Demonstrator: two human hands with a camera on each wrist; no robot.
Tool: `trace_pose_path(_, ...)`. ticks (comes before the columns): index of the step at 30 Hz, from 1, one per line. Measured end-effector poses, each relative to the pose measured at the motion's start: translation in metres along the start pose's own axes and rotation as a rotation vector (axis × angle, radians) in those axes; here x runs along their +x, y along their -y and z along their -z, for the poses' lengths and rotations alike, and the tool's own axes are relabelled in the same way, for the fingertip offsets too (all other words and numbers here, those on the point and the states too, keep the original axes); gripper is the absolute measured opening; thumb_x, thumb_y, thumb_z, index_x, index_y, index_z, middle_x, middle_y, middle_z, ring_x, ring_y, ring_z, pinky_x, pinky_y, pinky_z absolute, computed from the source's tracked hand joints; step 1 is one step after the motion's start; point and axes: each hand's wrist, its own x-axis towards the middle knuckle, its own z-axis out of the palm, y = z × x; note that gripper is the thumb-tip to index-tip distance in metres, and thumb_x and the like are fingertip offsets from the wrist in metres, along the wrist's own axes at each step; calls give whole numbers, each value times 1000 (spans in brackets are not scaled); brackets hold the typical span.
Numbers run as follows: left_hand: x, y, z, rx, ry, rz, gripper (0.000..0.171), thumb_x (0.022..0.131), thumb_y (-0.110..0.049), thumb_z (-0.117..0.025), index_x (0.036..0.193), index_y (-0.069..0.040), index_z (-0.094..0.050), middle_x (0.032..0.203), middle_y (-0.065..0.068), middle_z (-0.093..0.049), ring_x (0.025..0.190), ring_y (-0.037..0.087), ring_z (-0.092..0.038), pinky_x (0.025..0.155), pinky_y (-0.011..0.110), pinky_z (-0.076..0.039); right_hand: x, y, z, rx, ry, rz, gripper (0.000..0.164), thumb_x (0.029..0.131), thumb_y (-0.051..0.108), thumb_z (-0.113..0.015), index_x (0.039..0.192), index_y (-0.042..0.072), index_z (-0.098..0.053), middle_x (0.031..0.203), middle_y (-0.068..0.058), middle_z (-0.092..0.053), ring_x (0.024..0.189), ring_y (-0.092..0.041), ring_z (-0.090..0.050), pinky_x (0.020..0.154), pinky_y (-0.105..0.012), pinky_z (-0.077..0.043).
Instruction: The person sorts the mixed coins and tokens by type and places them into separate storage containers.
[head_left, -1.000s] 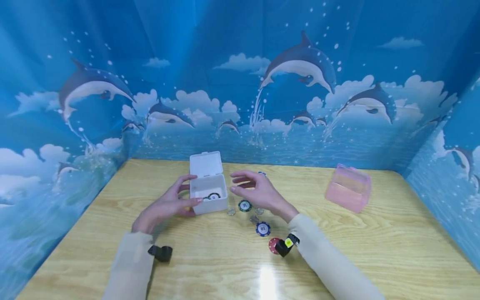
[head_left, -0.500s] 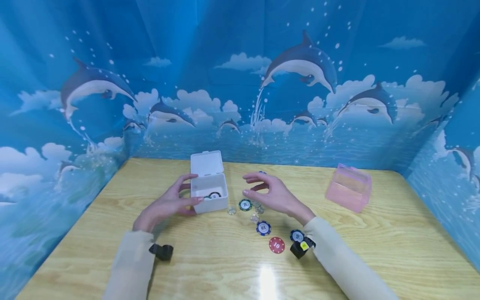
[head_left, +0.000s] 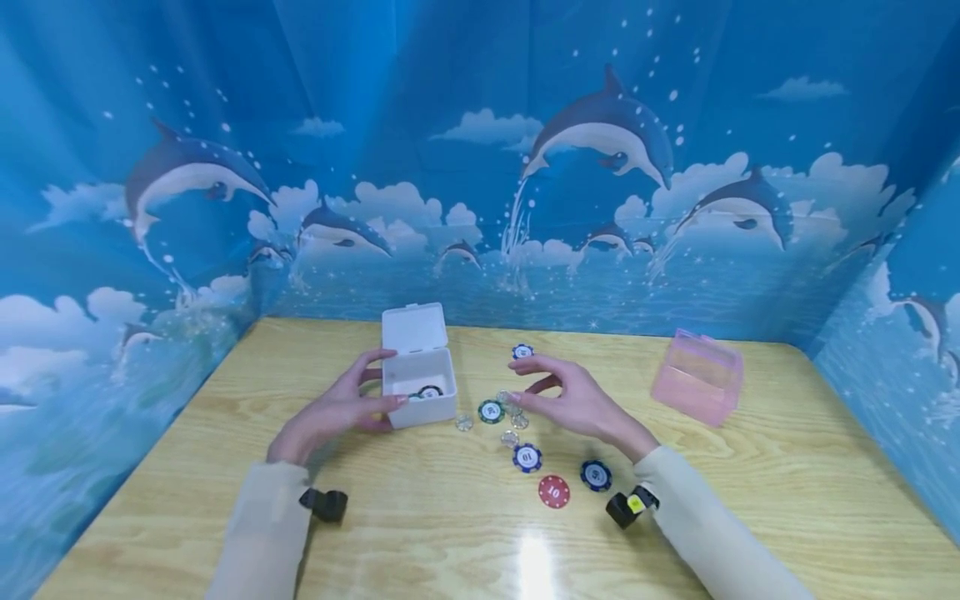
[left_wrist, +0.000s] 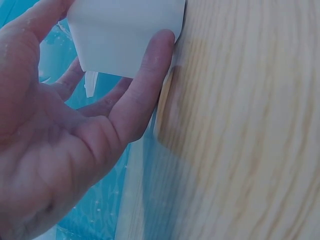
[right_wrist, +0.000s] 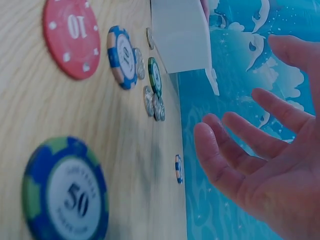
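Observation:
My left hand (head_left: 348,404) grips the left side of a white plastic box (head_left: 431,411), thumb at its front and fingers behind. The hinged lid (head_left: 414,327) stands raised; a dark-edged poker chip (head_left: 430,392) lies inside. My right hand (head_left: 570,402) hovers over the table with fingers loosely bent, nothing between them in the right wrist view. Under its fingertips are several silvery coins (head_left: 519,422) and a green poker chip (head_left: 491,412). Nearer lie a blue 10 chip (head_left: 527,457), a red 10 chip (head_left: 553,492) and a blue-green 50 chip (right_wrist: 75,195).
Toward the back of the wooden table (head_left: 787,483) lies another blue chip (head_left: 522,352), just beyond the right fingertips. A translucent pink box (head_left: 697,381) stands at the back right. Blue dolphin-print cloth (head_left: 480,208) hangs behind and along both sides.
My right hand has moved right, away from the white box to above the coins, uncovering the 50 chip and the far blue chip. The left hand has stayed on the box.

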Motion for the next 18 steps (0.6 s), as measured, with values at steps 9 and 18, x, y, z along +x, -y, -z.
trace_pose_path(9,1,0,0,-4,-1,6,93,93,-25,-76,162,-29,-14,164,21,-21,133,48,-53,92,44,-63,-14,-14,8,-31,-8,-2,57,93,39,-74,143,18,-58,143,-17,-60,109,-23,-68,87,-37,-59)
trace_pose_path(18,1,0,-1,0,-5,11,93,94,-26,-76,162,-29,-14,164,21,-22,132,47,-54,91,45,-63,-28,-28,17,-39,11,-26,56,95,39,-73,143,15,-57,142,-18,-60,110,-24,-67,87,-36,-60)
